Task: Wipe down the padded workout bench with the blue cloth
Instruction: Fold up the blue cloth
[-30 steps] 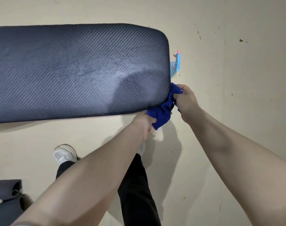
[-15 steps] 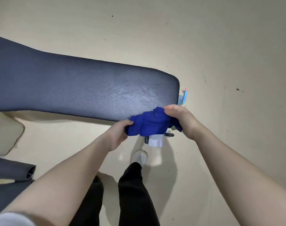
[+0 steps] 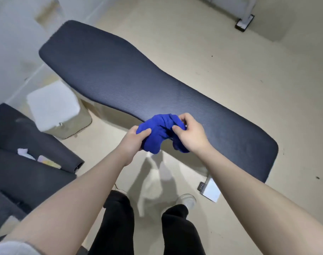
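Beige floor surrounds the padded bench; both hands, left and right, pinch the blue cloth, soft, limp, probably light, best bunched mid-fold.

Two bare hands, left hand and right hand, bunch a blue cloth over the padded bench's near edge, bench running ten to four o'clock.

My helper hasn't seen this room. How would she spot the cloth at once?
Find the long dark padded bench crossing the floor. At its near edge, the left hand and right hand hold a bunched cloth between them. It is the only bright blue thing there.
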A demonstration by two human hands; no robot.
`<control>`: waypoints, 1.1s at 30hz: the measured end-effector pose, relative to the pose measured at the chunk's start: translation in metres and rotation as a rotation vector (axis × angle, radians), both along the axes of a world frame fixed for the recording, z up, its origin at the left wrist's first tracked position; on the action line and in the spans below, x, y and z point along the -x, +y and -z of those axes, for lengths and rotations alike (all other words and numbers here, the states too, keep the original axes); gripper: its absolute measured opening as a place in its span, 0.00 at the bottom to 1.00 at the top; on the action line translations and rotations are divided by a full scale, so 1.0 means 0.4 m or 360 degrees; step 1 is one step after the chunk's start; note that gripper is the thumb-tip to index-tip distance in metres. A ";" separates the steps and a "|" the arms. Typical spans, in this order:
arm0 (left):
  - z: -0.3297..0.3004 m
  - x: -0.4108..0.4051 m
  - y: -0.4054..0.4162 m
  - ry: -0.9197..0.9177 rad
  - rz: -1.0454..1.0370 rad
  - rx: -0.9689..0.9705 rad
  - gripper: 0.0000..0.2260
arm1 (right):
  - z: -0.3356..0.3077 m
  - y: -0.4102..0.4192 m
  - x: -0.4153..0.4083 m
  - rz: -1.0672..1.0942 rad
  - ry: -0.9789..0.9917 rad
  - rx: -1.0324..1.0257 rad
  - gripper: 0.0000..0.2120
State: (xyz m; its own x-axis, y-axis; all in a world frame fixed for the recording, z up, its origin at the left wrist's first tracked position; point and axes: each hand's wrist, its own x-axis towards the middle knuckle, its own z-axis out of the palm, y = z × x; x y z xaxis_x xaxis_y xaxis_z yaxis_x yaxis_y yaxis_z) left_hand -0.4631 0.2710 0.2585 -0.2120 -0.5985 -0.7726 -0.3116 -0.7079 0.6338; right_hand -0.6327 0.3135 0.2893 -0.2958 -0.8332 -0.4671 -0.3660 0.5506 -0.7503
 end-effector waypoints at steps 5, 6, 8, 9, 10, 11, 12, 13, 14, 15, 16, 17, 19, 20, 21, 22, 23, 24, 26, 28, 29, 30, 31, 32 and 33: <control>0.010 -0.270 -0.130 0.0243 -0.0542 -0.0230 0.14 | -0.001 -0.185 -0.348 -0.0591 0.0065 -0.0003 0.09; 0.016 -0.328 -0.158 0.0317 -0.0664 -0.0272 0.17 | 0.003 -0.214 -0.417 -0.0764 0.0067 0.0028 0.10; 0.020 -0.443 -0.213 0.0365 -0.0757 -0.0241 0.19 | 0.016 -0.267 -0.552 -0.1043 -0.0062 0.0062 0.13; 0.023 -0.500 -0.237 0.0335 -0.0757 -0.0188 0.18 | 0.024 -0.293 -0.614 -0.1124 -0.0128 0.0015 0.15; 0.028 -0.556 -0.259 0.0278 -0.0784 -0.0133 0.15 | 0.032 -0.317 -0.672 -0.1141 -0.0207 -0.0037 0.15; 0.038 -0.611 -0.279 0.0222 -0.0814 -0.0073 0.13 | 0.042 -0.343 -0.726 -0.1062 -0.0292 -0.0078 0.14; 0.048 -0.660 -0.300 0.0181 -0.0844 -0.0019 0.12 | 0.053 -0.370 -0.774 -0.0896 -0.0364 -0.0112 0.13; 0.066 -0.709 -0.319 0.0191 -0.0913 0.0018 0.12 | 0.069 -0.397 -0.816 -0.0687 -0.0417 -0.0142 0.12; 0.082 -0.751 -0.339 0.0226 -0.0987 0.0015 0.13 | 0.091 -0.424 -0.854 -0.0491 -0.0434 -0.0180 0.10; 0.095 -0.785 -0.355 0.0279 -0.1033 -0.0019 0.15 | 0.114 -0.447 -0.886 -0.0352 -0.0426 -0.0237 0.08; 0.105 -0.812 -0.370 0.0346 -0.1059 -0.0053 0.17 | 0.133 -0.467 -0.913 -0.0270 -0.0433 -0.0308 0.06; 0.114 -0.834 -0.385 0.0399 -0.1089 -0.0075 0.19 | 0.157 -0.487 -0.938 -0.0222 -0.0487 -0.0372 0.05; 0.151 -0.870 -0.408 0.0466 -0.1226 -0.0142 0.19 | 0.202 -0.521 -0.983 -0.0150 -0.0648 -0.0446 0.06; 0.175 -0.888 -0.417 0.0518 -0.1260 -0.0169 0.19 | 0.222 -0.539 -1.005 -0.0110 -0.0723 -0.0490 0.06; 0.197 -0.900 -0.424 0.0558 -0.1247 -0.0183 0.20 | 0.244 -0.558 -1.026 -0.0068 -0.0804 -0.0553 0.08; 0.218 -0.908 -0.433 0.0559 -0.1233 -0.0183 0.20 | 0.269 -0.578 -1.046 -0.0011 -0.0922 -0.0626 0.10; 0.238 -0.920 -0.444 0.0513 -0.1222 -0.0172 0.20 | 0.298 -0.599 -1.064 0.0054 -0.1068 -0.0698 0.12; 0.259 -0.932 -0.456 0.0476 -0.1216 -0.0163 0.18 | 0.328 -0.623 -1.080 0.0112 -0.1206 -0.0770 0.14; 0.311 -0.966 -0.479 0.0343 -0.1210 -0.0166 0.15 | 0.395 -0.667 -1.117 0.0129 -0.1391 -0.0853 0.14; 0.376 -1.004 -0.492 0.0214 -0.1152 -0.0176 0.13 | 0.479 -0.700 -1.155 0.0042 -0.1342 -0.0846 0.12; 0.414 -1.026 -0.499 0.0201 -0.1151 -0.0163 0.11 | 0.527 -0.717 -1.174 0.0034 -0.1300 -0.0828 0.15; 0.454 -1.049 -0.503 0.0225 -0.1199 -0.0154 0.09 | 0.574 -0.733 -1.192 0.0036 -0.1260 -0.0831 0.19; 0.489 -1.067 -0.514 0.0232 -0.1270 -0.0133 0.11 | 0.622 -0.750 -1.208 0.0021 -0.1219 -0.0833 0.23; 0.526 -1.083 -0.533 0.0218 -0.1356 -0.0114 0.17 | 0.666 -0.767 -1.225 -0.0016 -0.1165 -0.0826 0.24; 0.566 -1.097 -0.555 0.0181 -0.1404 -0.0098 0.22 | 0.710 -0.788 -1.239 -0.0048 -0.1133 -0.0815 0.25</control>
State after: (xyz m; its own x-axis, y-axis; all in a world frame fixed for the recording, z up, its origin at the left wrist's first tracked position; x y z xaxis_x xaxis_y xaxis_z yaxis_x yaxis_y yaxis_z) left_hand -0.0242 0.0488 0.0322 0.2288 -0.5380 -0.8113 0.4256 -0.6943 0.5804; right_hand -0.1372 -0.0015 0.0052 0.2272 -0.4733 -0.8511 0.0750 0.8799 -0.4692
